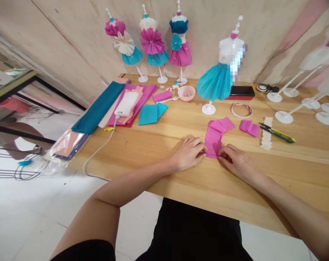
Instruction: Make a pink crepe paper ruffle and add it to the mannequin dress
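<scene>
A strip of magenta crepe paper (213,142) lies on the wooden table (164,141), its far end bent over to the right and its near edge turned in a narrow fold. My left hand (190,153) pinches the left end of that near edge. At the right end, my right hand (233,159) pinches it too, fingers curled. Just beyond, a small folded magenta piece (249,128) rests beside a pale strip of paper (267,134) and green-handled thread snips (278,133). A roll of tape (242,110) sits behind the strip.
Behind stands a mannequin in a teal skirt (216,81), with three dressed mannequins (154,43) to its left and bare ones (285,116) at right. Folded teal paper (150,114), a pink bowl (186,93), a white power bank (127,104) with cable and stacked paper (99,107) occupy the left.
</scene>
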The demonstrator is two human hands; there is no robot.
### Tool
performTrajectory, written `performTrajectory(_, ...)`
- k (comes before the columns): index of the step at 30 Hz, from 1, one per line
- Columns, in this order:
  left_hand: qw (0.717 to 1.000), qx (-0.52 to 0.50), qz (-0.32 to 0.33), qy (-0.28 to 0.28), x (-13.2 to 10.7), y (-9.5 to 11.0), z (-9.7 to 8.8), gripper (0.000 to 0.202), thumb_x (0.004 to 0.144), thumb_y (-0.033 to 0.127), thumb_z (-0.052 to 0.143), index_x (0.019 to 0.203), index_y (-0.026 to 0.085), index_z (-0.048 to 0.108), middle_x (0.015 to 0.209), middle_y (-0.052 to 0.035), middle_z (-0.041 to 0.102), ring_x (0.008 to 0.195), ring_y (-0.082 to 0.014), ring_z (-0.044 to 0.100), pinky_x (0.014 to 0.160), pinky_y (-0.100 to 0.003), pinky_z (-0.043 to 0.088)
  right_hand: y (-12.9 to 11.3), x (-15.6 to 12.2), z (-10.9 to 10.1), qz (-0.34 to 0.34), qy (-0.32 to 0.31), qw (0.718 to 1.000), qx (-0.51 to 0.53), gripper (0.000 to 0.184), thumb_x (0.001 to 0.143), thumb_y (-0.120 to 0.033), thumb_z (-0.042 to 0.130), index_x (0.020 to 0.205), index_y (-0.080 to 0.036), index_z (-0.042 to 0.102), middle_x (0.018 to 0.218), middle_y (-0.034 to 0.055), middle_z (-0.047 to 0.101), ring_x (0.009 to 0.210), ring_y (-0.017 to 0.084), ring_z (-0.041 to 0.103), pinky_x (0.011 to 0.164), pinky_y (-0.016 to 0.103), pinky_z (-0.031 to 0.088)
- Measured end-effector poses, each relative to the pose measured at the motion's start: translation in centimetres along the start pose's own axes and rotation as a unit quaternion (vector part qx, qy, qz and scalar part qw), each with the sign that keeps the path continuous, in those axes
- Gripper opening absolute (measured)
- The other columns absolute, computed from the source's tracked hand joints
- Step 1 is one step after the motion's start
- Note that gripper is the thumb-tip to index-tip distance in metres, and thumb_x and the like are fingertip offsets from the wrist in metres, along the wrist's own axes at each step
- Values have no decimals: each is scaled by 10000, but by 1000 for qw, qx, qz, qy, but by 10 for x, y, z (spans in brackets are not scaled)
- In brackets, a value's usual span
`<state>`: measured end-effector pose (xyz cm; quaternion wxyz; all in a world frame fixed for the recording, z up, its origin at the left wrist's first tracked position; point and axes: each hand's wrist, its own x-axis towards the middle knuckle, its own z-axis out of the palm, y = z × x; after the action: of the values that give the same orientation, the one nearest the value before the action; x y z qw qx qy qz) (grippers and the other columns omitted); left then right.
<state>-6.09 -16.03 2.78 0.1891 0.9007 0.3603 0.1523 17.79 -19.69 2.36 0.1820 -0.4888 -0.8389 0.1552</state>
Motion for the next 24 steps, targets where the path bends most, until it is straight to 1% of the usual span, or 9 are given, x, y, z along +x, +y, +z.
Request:
performTrajectory(6, 1000, -2, 2, -10, 0, -3, -1, 169, 923, 318, 489, 983, 227, 619, 1023, -46, 569, 1016, -193, 513, 921, -371, 368, 3, -4, 0, 3, -8, 1000, -20, 119, 926, -273, 465, 950, -216, 566, 904, 50, 588, 751, 178, 608, 676, 301, 482)
performTrajectory(11, 999, -33, -17, -18, 1, -4, 0, 155, 917, 326, 502, 953, 230, 618, 996, -34, 581, 1005, -187, 524, 925, -371, 370, 6, -4, 1, 3, -5, 1000, -17, 102, 910, -258, 481, 916, -213, 572, 855, 45, 599, 712, 177, 597, 649, 307, 471)
performTrajectory(15, 999, -37, -14, -15, 1, -4, 1, 132, 914, 306, 501, 936, 225, 603, 990, -24, 582, 994, -173, 526, 924, -359, 369, 4, -2, 1, -4, -5, 1000, -3, 85, 901, -244, 485, 883, -213, 562, 817, 38, 592, 687, 167, 583, 638, 295, 459)
performTrajectory(19, 1000, 1, 1, -11, 1, 0, -1, 139, 921, 299, 482, 939, 216, 592, 1003, -36, 577, 989, -179, 520, 908, -350, 371, 2, -3, 4, 2, 17, 1000, -8, 88, 901, -261, 484, 876, -215, 554, 799, 33, 579, 659, 160, 570, 616, 288, 453)
performTrajectory(24, 994, 88, 65, -16, 1, 2, -1, 209, 966, 233, 360, 939, 190, 562, 1010, -47, 599, 992, -179, 520, 937, -351, 341, 2, -7, 7, -7, 25, 999, -35, 82, 910, -267, 476, 895, -216, 539, 830, 40, 582, 676, 165, 577, 607, 284, 450)
